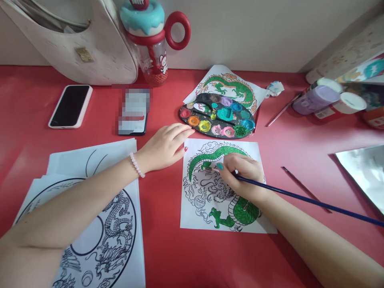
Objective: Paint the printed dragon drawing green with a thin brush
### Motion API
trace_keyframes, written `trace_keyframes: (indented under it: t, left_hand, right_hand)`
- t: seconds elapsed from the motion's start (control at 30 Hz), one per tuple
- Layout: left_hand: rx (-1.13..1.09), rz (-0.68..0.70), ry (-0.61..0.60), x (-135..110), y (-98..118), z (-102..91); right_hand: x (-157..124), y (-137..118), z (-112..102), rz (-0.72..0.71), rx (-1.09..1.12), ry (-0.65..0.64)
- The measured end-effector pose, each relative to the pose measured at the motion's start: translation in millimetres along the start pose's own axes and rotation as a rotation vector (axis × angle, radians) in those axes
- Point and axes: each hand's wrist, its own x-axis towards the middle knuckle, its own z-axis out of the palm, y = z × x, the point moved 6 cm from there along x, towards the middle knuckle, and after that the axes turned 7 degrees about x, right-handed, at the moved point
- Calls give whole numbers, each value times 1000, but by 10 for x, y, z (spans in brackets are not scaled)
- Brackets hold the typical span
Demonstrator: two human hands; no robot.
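Note:
A long blue paintbrush (300, 195) is gripped in my right hand (244, 172), its tip over a dragon drawing (192, 218) on white paper. Parts of that dragon's body are green; the head and flames are black outline. My left hand (166, 146) lies flat with fingers stretched, left of the drawing's upper corner, fingertips close to the black paint palette (207, 134). Whether they touch the palette I cannot tell. Wells of many colours fill the palette, which overlaps a second, coloured dragon picture (252, 82).
Printed sheets (139, 240) lie under my left forearm. Behind are two phones (70, 106), a white handbag (99, 52) and a donut-lidded cup (150, 48). To the right are thin brushes (306, 189), paint jars (315, 100), crumpled tissue (275, 89) and a silvery sheet (366, 172).

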Motion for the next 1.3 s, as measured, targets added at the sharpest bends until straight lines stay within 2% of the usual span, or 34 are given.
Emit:
trace_keyframes:
  t: [0.23, 0.7, 1.3]
  left_hand:
    - [-22, -14, -50, -3, -12, 45]
    - [11, 14, 10, -1, -5, 16]
    - [0, -6, -14, -1, -5, 20]
  right_hand:
    - [-1, -2, 9, 4, -2, -16]
    - [-1, -5, 22, 4, -7, -41]
    - [-11, 8, 15, 5, -19, -36]
